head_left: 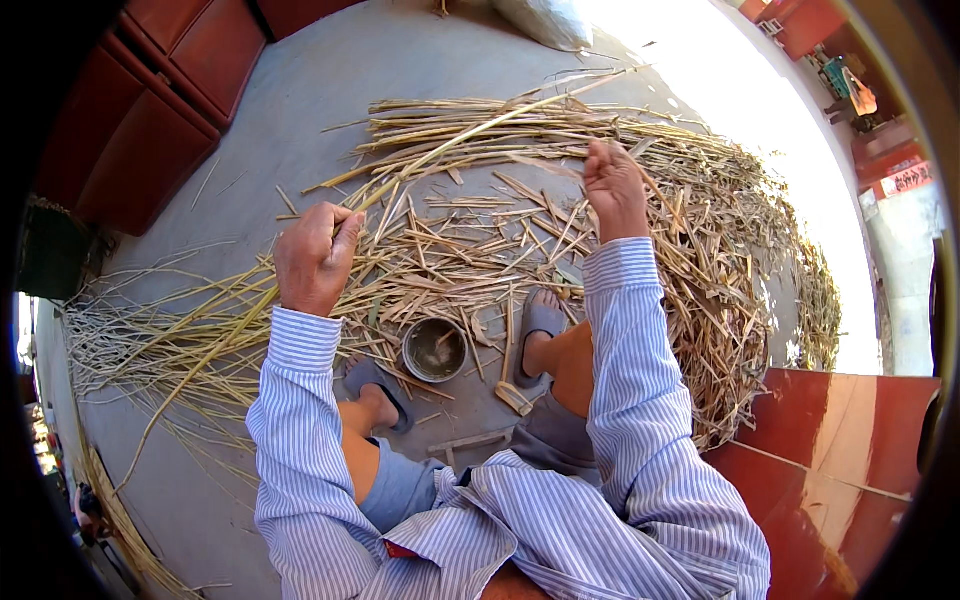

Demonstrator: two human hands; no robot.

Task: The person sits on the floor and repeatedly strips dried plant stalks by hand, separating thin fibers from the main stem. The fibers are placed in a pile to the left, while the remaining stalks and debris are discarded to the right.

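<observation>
My left hand (316,258) is closed in a fist around a long, pale yellow-green reed stalk (465,140). The stalk slants up to the right from my fist, above the other reeds on the floor. My right hand (614,188) is raised at the right, fingers curled and pinched together. A brown dry strip shows beside its fingers, but I cannot tell whether it is held. Beyond both hands lies a bundle of straight reed stalks (410,128). Broken leaf sheaths and short pieces (440,265) litter the floor between my arms.
A metal bowl (435,350) with murky liquid sits between my feet. Loose thin stalks (170,330) fan out at the left. A heap of dry husks (710,300) lies at the right. Dark red cabinets (150,110) stand at far left, a red panel (820,460) at near right.
</observation>
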